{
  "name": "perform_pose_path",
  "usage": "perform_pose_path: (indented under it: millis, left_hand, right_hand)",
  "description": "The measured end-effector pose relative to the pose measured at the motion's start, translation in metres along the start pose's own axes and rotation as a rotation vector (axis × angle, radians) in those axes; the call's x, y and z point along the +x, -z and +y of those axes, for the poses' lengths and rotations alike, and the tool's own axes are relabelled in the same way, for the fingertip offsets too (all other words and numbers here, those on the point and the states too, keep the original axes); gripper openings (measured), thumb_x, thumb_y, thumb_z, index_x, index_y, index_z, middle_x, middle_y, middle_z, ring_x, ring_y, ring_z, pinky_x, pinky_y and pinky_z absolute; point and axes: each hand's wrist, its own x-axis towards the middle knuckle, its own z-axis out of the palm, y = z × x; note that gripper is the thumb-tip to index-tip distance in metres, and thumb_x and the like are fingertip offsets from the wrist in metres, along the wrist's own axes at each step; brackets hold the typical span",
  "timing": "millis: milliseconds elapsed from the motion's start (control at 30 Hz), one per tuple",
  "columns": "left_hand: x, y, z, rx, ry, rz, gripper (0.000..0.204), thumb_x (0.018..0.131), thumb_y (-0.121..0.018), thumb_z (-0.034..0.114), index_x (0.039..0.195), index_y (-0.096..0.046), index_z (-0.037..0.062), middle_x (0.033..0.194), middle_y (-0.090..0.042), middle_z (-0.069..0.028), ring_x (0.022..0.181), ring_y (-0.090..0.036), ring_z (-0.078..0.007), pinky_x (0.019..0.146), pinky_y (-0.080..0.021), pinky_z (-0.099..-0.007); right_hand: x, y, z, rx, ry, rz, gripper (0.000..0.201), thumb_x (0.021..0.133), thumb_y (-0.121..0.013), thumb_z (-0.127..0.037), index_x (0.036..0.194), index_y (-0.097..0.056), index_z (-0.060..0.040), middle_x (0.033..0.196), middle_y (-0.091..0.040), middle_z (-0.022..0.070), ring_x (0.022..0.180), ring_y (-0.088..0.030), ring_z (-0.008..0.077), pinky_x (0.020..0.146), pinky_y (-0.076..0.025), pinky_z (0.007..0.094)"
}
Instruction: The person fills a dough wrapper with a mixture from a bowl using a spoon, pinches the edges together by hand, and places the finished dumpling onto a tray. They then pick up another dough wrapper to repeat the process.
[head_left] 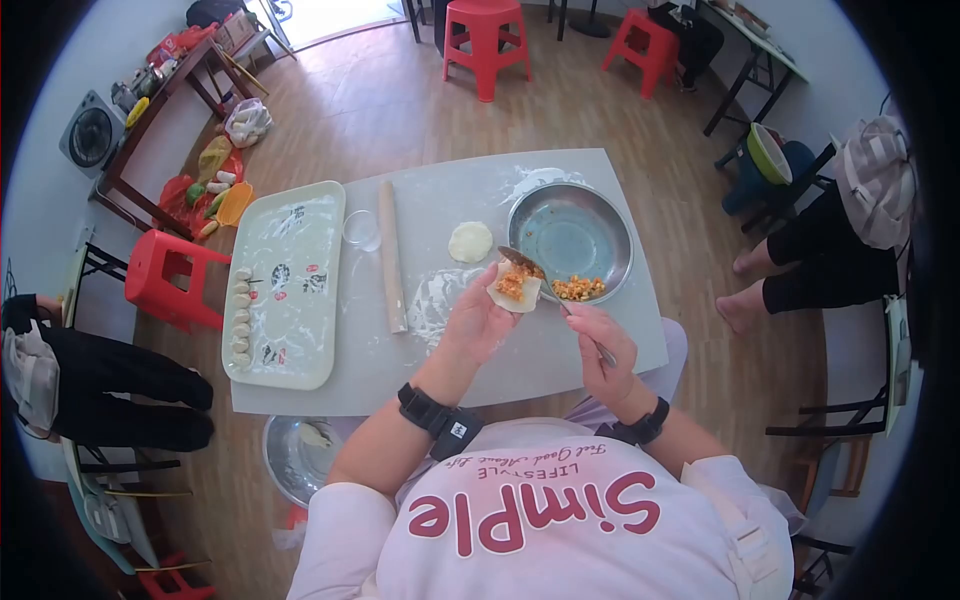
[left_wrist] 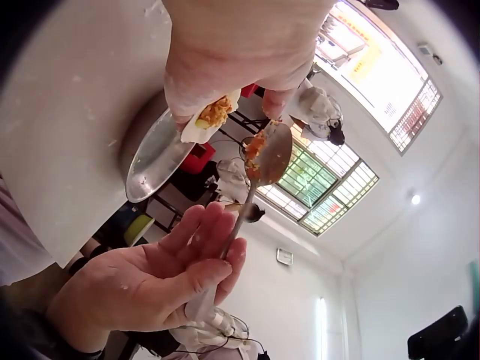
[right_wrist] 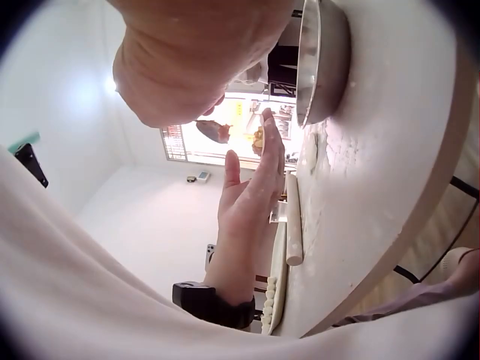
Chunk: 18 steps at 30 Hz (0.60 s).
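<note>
A grey table (head_left: 560,365) dusted with flour fills the middle of the head view, and the person's pink shirt, cut off at the bottom edge, carries the upside-down word "Simple" with a smaller line above it that seems to read "LIFESTYLE"; the finest script there is too small to make out. On the table's left lies a pale tray (head_left: 325,215) with printed marks too blurred to read and a row of finished dumplings (head_left: 241,318) along its left rim. A metal bowl (head_left: 605,215) sits at the right, a little orange filling (head_left: 579,289) heaped at its near edge. A wooden rolling pin (head_left: 390,256) lies upright between tray and bowl, a small glass cup (head_left: 361,229) just beside it, and a spare dough round (head_left: 470,242) rests flat near the bowl. The left hand (head_left: 478,318) is raised over the table's front half, fingers cupped under a dumpling wrapper (head_left: 514,290) that already holds filling. The right hand (head_left: 600,350) grips the handle of a spoon (head_left: 521,263) whose smeared bowl sits over the wrapper; most of the handle is hidden inside the fist. The right wrist view shows the left palm only edge-on.
</note>
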Motion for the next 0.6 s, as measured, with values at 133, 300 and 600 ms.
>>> perform_pose_path:
  millis: [133, 300, 600]
  left_hand:
    - [0.001, 0.003, 0.001, -0.075, 0.030, -0.023, 0.043, 0.097, -0.046, 0.024, 0.133, -0.040, 0.0012, 0.133, -0.049, -0.0144, 0.130, -0.043, -0.0294, 0.106, -0.040, -0.0377]
    - [0.000, -0.006, 0.000, -0.017, -0.006, -0.052, 0.042, 0.091, -0.052, 0.011, 0.131, -0.042, 0.0031, 0.129, -0.050, -0.0137, 0.127, -0.046, -0.0288, 0.104, -0.041, -0.0375]
    - [0.006, -0.008, -0.004, 0.121, -0.031, 0.032, 0.043, 0.087, -0.054, 0.001, 0.129, -0.045, 0.0054, 0.125, -0.052, -0.0107, 0.124, -0.049, -0.0264, 0.103, -0.041, -0.0363]
  right_hand:
    - [0.002, 0.003, 0.001, -0.039, 0.043, -0.029, 0.027, 0.084, -0.053, 0.012, 0.107, -0.062, 0.0023, 0.109, -0.064, 0.0204, 0.101, -0.064, 0.0328, 0.087, -0.051, 0.0361]
    - [-0.003, -0.001, 0.007, -0.031, 0.028, -0.089, 0.027, 0.084, -0.054, 0.010, 0.108, -0.062, 0.0008, 0.110, -0.064, 0.0197, 0.102, -0.063, 0.0337, 0.088, -0.051, 0.0372]
    - [-0.003, -0.005, 0.005, -0.022, -0.005, -0.052, 0.026, 0.084, -0.054, 0.011, 0.107, -0.062, 0.0012, 0.110, -0.064, 0.0200, 0.102, -0.063, 0.0337, 0.088, -0.051, 0.0371]
